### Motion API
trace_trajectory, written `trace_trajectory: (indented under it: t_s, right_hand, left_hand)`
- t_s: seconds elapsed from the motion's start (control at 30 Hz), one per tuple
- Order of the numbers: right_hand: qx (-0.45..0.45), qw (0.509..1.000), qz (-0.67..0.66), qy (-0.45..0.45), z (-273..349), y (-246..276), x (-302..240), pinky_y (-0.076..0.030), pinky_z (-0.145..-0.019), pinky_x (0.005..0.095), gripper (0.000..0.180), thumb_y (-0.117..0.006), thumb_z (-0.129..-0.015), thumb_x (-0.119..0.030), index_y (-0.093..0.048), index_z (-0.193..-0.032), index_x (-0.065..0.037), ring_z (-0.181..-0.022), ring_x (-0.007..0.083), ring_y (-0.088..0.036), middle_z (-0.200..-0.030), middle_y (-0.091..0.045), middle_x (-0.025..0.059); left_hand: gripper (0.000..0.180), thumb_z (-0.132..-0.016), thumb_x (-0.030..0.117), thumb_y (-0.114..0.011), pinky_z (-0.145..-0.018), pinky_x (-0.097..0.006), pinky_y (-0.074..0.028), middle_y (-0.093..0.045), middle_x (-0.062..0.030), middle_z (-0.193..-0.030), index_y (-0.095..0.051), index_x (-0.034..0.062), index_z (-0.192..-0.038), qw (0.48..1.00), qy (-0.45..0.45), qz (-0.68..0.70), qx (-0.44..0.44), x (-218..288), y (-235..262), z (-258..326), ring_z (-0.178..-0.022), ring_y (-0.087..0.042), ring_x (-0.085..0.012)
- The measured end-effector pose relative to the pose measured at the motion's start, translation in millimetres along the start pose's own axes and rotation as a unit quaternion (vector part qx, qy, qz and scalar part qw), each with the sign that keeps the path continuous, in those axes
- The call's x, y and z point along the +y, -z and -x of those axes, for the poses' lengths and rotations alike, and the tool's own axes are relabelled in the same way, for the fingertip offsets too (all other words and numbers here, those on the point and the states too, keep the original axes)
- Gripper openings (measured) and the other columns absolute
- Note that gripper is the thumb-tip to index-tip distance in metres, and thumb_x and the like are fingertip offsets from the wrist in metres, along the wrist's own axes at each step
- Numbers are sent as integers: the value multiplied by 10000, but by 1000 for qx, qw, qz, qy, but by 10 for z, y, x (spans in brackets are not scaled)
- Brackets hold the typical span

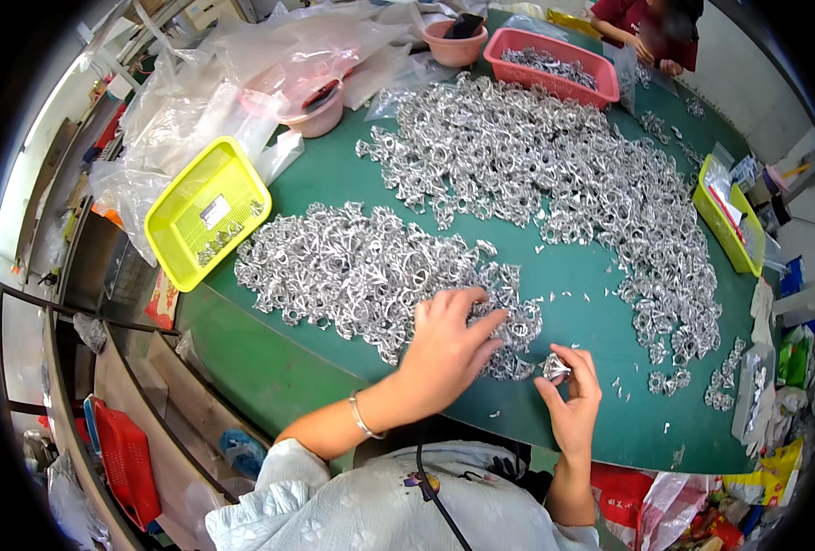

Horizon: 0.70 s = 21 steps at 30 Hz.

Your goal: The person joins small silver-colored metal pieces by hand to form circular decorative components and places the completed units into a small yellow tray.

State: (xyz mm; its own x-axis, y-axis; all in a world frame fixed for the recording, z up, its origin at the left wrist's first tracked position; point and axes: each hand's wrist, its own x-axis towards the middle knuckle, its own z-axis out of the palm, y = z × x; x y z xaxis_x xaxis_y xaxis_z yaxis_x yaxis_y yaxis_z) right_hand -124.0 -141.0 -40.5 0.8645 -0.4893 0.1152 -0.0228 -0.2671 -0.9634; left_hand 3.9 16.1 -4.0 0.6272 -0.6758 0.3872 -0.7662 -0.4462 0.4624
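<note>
Between the thumb and fingers of my right hand (574, 397) is a small silvery metal casting (554, 368), held near the front edge of the green table. My left hand (449, 344), with a bangle on its wrist, reaches over the right end of the nearer pile of metal castings (361, 271). Its fingers are bent and apart, and I see nothing held in them. Their tips partly cover the pieces beneath. A larger pile of similar castings (517, 156) spreads across the far side and down the right.
A yellow-green basket (164, 220) with a few castings stands at the left, another yellow-green basket (744, 255) at the right. Behind are a pink tub (609, 84) of castings, pink bowls (320, 119) and plastic bags (205, 83). Another person (651, 32) works at the far right.
</note>
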Motion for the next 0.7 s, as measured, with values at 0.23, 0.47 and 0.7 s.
trace_trajectory:
  t_s: [0.23, 0.47, 0.7]
  right_hand:
    - [-4, 999, -40, -12, -55, -21, 128, -395, -675, 214, 411, -672, -690, 56, -583, -1089, 12, -826, 112, -480, -979, -512, 59]
    - [34, 997, -67, -16, -84, -6, 248, -381, -684, 194, 371, -637, -756, 32, -556, -1118, 33, -814, 80, -457, -959, -471, 28]
    - [67, 989, -124, -44, -100, -3, 409, -397, -675, 189, 384, -664, -750, 14, -559, -1119, 34, -770, 79, -467, -1011, -503, 51]
  left_hand:
    - [208, -720, 197, -701, -714, -407, -482, -633, -146, -811, -655, 18, -816, 988, 38, -129, -75, -1111, 281, -951, -806, -607, -320]
    - [209, -685, 238, -719, -645, -395, -507, -647, -170, -728, -683, 39, -737, 964, 135, -132, -188, -1584, -217, -1299, -704, -633, -326]
    - [128, -693, 141, -677, -626, -374, -504, -640, -153, -687, -669, 25, -747, 980, 120, -46, -149, -1496, -103, -1263, -670, -630, -299]
